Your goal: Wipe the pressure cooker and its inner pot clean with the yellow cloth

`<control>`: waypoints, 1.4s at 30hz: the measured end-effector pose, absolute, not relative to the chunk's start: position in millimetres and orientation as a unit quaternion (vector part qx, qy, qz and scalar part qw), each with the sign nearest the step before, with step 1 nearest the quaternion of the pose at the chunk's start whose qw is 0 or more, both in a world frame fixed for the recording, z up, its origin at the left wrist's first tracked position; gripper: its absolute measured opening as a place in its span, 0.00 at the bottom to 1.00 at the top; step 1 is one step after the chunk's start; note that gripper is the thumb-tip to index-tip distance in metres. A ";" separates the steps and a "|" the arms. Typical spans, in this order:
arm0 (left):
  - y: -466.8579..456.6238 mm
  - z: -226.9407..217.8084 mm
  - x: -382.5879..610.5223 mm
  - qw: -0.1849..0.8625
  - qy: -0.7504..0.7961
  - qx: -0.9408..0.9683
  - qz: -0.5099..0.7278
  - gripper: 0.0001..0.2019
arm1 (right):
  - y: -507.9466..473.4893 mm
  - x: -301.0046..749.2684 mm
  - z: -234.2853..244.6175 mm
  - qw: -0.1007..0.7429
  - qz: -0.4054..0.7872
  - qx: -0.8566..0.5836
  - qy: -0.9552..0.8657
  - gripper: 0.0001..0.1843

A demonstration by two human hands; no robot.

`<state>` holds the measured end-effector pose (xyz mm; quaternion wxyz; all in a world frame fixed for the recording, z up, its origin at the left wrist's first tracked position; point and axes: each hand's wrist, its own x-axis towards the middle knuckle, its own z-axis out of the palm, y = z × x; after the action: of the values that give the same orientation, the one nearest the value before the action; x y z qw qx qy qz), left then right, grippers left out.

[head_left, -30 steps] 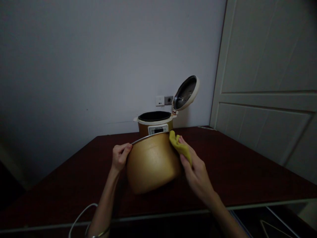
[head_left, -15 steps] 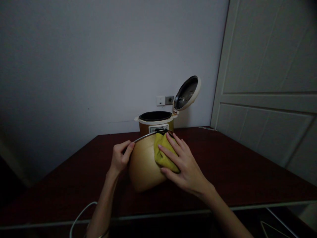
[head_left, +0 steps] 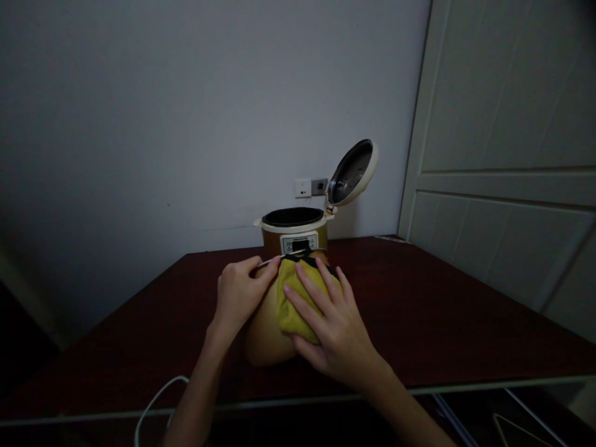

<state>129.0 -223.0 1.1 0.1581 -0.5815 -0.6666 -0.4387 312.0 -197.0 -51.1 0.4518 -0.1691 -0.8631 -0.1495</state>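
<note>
Gold-coloured metal, or something finished like it, is shown on the outer wall of the pot (head_left: 265, 338), which is held tilted over the near part of the dark red table (head_left: 400, 316), in front of the cooker (head_left: 272, 241). Whether its lower edge is rested on the tabletop cannot be told. The rim is pinched between thumb and fingers by the left hand (head_left: 236, 295). The yellow-green cloth (head_left: 288, 313) is pressed against the outer wall under the right hand (head_left: 333, 329), whose fingers are spread apart over it rather than closed around anything.

The work is judged to be midway: the pot is out of the cooker, and its outside appears to be being wiped. How much has been covered cannot be told; the far side and the inside are hidden. The pot is not yet seated back in the cooker.

The cooker's lid (head_left: 352, 174) is raised, so its opening is left unblocked from above. The lower part of the cooker's front is hidden by the pot and hands. Wall sockets (head_left: 302, 188) are seen behind, and a white cable (head_left: 151, 406) is looped beside the left forearm.
</note>
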 end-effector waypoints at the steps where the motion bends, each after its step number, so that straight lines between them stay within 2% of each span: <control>1: -221.1 -0.9 127.9 0.158 -0.662 -0.568 -0.463 0.25 | -195.8 313.1 -51.0 0.446 -0.152 -0.160 -0.868 0.29; 7: -213.7 -14.4 115.9 0.086 -0.628 -0.514 -0.578 0.26 | -180.8 318.4 -45.9 0.428 -0.150 -0.082 -0.888 0.26; 12: -209.2 -18.4 99.2 0.014 -0.571 -0.483 -0.664 0.24 | -164.9 324.6 -39.5 0.471 -0.092 -0.046 -0.876 0.25; 18: -199.2 -29.3 79.1 -0.054 -0.492 -0.404 -0.769 0.24 | -139.1 338.7 -45.5 0.595 0.076 -0.029 -0.799 0.21; 24: -176.3 -47.5 76.5 -0.139 -0.429 -0.311 -0.836 0.28 | -116.7 340.2 -78.5 0.689 0.281 -0.197 -0.639 0.19; 28: -161.4 -61.3 79.4 -0.180 -0.417 -0.298 -0.839 0.28 | -107.0 332.6 -99.0 0.702 0.407 -0.300 -0.501 0.24; 33: -151.5 -71.6 72.7 -0.184 -0.423 -0.280 -0.842 0.29 | -100.6 328.0 -99.6 0.641 0.567 -0.335 -0.393 0.26; 35: -150.1 -72.8 70.5 -0.177 -0.427 -0.281 -0.841 0.30 | -105.3 330.3 -86.6 0.649 0.543 -0.341 -0.409 0.26; 37: -150.0 -73.6 70.8 -0.165 -0.435 -0.285 -0.838 0.30 | -118.0 332.2 -67.2 0.676 0.451 -0.329 -0.481 0.25; 40: -151.9 -75.9 75.7 -0.151 -0.444 -0.294 -0.833 0.30 | -150.3 327.6 -36.4 0.660 0.211 -0.248 -0.677 0.20; 42: -153.7 -78.0 79.7 -0.159 -0.442 -0.298 -0.831 0.29 | -173.7 318.9 -21.6 0.570 0.031 -0.197 -0.797 0.19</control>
<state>79.7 -153.7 -78.0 -0.1592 -0.2978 -0.4423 -0.8309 318.9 -173.7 -21.6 0.5705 -0.1969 -0.7968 0.0311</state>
